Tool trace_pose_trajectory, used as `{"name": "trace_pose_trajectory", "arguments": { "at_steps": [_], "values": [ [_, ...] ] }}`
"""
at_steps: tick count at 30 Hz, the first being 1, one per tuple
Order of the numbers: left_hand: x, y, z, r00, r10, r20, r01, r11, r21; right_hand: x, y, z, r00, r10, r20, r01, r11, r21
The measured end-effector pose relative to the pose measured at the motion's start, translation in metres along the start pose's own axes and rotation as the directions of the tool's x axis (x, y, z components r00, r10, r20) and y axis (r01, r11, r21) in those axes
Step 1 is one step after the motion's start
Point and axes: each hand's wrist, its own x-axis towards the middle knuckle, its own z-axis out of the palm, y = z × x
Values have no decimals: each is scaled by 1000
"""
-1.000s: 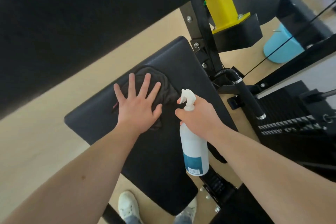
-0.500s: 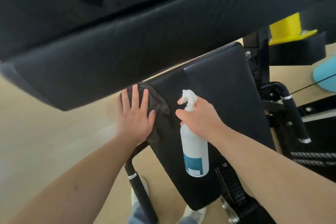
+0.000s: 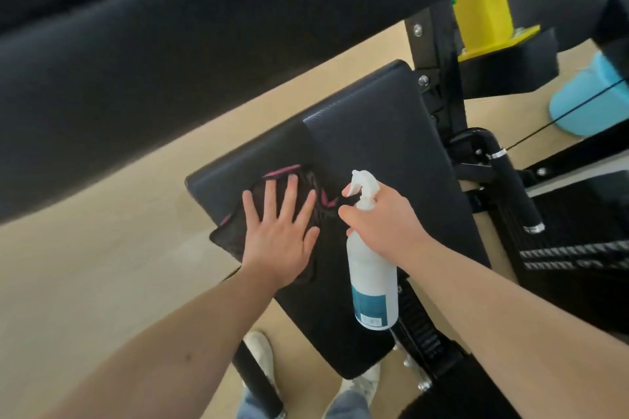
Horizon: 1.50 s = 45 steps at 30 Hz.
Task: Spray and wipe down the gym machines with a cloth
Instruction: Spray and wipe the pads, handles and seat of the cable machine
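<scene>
We press L hand (image 3: pixel 277 241) flat on cloth (image 3: pixel 238 235), R hand (image 3: pixel 381 224) gripping spray bottle (image 3: pixel 372 279); risk: cloth bunches, misses seat pad (image 3: pixel 381 133) edge.

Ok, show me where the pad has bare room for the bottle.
The pad is bare at its far end, between cloth and frame, and at its near end. Crowded: the middle, left hand pressing the cloth, right hand holding the bottle.
</scene>
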Motion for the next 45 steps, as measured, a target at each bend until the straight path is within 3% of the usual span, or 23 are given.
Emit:
{"name": "trace_pose_trajectory", "arguments": {
  "at_steps": [5, 18, 22, 25, 28, 31, 38, 40, 45],
  "values": [
    [21, -22, -7, 977, 211, -31, -205, 970, 129, -4, 18, -5, 998, 64, -18, -63, 997, 37],
    [98, 11, -46, 989, 67, -131, -65, 998, 19, -13, 45, -23, 984, 156, -83, -153, 987, 51],
    [69, 10, -40, 967, 237, -89, -235, 971, 33, -25, 43, -23, 985, 162, -66, -159, 986, 47],
    [39, 5, -32, 925, 378, -45, -380, 924, -53, -36, 41, -18, 986, 161, -32, -160, 986, 46],
    [20, -1, -25, 898, 435, -69, -438, 868, -233, -46, 38, -9, 988, 151, -22, -150, 988, 44],
    [14, -15, -19, 898, 422, -121, -436, 824, -362, -55, 36, 2, 985, 170, -28, -169, 985, 21],
    [-9, -74, -14, 940, 297, -167, -341, 837, -428, -81, 35, 41, 971, 236, -43, -238, 970, -45],
    [-17, -84, -17, 929, 345, -131, -368, 842, -393, -89, 34, 52, 970, 242, -36, -244, 969, -38],
    [-29, -93, -5, 892, 451, -9, -450, 891, 51, -107, 26, 79, 960, 270, -78, -272, 962, -15]
  ]
}}
